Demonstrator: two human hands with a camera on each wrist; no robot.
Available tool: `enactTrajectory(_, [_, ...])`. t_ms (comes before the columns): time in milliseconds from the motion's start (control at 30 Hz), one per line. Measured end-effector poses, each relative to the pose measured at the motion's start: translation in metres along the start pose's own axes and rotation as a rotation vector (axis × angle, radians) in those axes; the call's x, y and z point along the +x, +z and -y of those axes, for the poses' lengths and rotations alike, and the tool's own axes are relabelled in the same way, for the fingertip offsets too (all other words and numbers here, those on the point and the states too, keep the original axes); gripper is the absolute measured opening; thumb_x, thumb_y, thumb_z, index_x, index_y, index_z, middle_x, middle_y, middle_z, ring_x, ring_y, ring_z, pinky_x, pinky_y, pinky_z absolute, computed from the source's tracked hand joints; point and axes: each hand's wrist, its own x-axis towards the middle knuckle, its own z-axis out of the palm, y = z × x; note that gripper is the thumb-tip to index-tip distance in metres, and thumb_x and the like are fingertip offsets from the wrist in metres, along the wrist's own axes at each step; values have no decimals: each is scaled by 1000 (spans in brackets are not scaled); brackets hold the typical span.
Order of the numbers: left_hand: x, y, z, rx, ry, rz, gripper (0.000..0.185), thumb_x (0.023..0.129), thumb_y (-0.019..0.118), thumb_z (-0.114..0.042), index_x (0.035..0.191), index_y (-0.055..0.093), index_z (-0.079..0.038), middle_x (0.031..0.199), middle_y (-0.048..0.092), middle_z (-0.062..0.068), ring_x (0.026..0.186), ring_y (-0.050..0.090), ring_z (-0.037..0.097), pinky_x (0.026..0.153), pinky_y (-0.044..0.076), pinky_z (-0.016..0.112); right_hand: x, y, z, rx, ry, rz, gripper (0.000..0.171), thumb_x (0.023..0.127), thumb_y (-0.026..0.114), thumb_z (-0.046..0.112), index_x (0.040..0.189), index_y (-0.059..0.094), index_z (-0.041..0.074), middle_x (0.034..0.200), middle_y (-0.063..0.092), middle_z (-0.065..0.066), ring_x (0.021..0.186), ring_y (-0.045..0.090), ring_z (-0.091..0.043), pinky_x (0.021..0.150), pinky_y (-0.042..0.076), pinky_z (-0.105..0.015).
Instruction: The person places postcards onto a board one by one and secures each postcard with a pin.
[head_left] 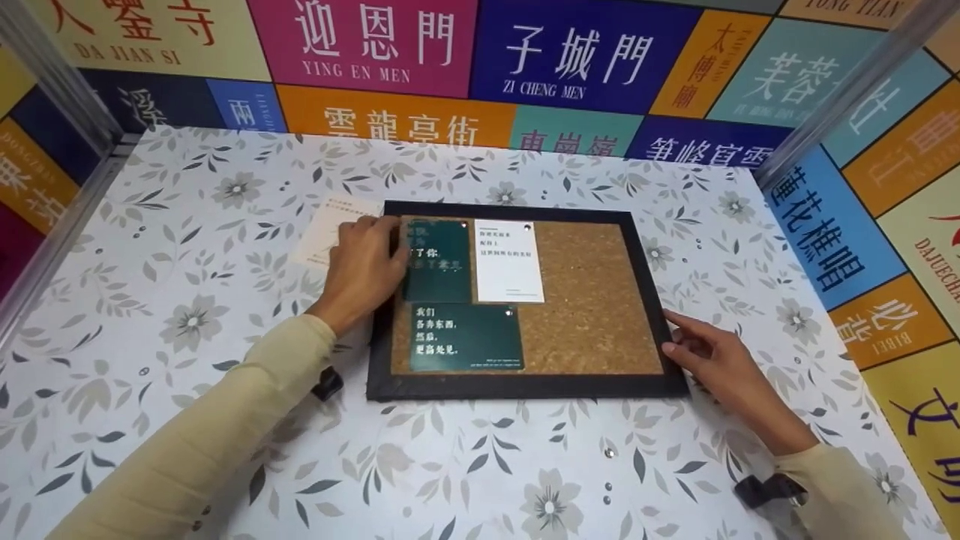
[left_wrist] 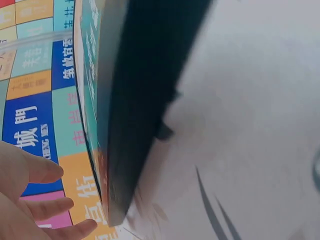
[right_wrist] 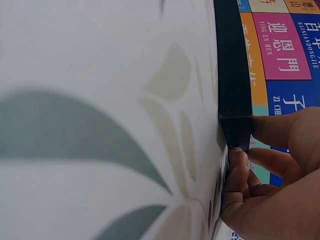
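A cork board [head_left: 592, 292] in a black frame [head_left: 525, 386] lies flat on the flowered tablecloth. Three cards are on its left half: a dark green card [head_left: 442, 262] at top left, a white card [head_left: 508, 261] beside it, and a second green card [head_left: 466, 337] below. My left hand [head_left: 364, 266] rests over the frame's left edge, its straight fingers [left_wrist: 42, 172] touching the upper green card. My right hand [head_left: 705, 352] is at the frame's right edge near the lower corner. There its thumb and curled fingers [right_wrist: 240, 170] pinch the black frame [right_wrist: 232, 65].
A cream card [head_left: 337, 221] lies on the cloth behind my left hand. Two small pins [head_left: 609, 453] sit on the cloth in front of the board. Coloured sign panels [head_left: 585, 52] wall in the back and both sides, with metal rails [head_left: 67, 217] along the edges.
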Motion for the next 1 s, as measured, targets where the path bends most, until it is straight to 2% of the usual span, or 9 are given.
enactTrajectory(367, [13,-14,21,104,-142,8,52,107,65,-19,152,58,6,148,57,34,140,47,54,107,44,75,-1,-1,-2,-15,10,-1,55,107,71,6,159,54,-3,115,69,-17,82,58,-9,64,48,-23])
enactTrajectory(567, [15,-20,37,137,-196,33,52,105,64,-22,144,56,12,139,55,40,136,45,58,105,42,78,-1,-1,-2,-22,4,-2,55,106,72,5,158,55,-4,114,68,-16,82,57,-8,64,48,-22])
enactTrajectory(767, [17,-25,47,164,-215,48,49,104,65,-22,137,58,14,135,56,44,134,46,61,103,42,80,0,-2,-1,-18,4,2,55,107,72,5,158,55,-3,115,69,-17,83,58,-8,65,48,-22])
enactTrajectory(900, [19,-29,50,164,-223,56,55,103,67,-23,140,55,16,137,54,46,135,45,62,104,42,80,0,-1,-1,-8,-4,-6,54,106,72,4,157,56,-3,112,69,-17,82,59,-8,64,48,-22])
enactTrajectory(1000, [19,-32,51,183,-255,79,61,102,70,-25,142,51,16,138,51,49,136,42,64,106,41,79,0,0,0,5,-8,-11,53,106,72,4,156,58,-3,110,69,-16,80,59,-7,60,49,-23])
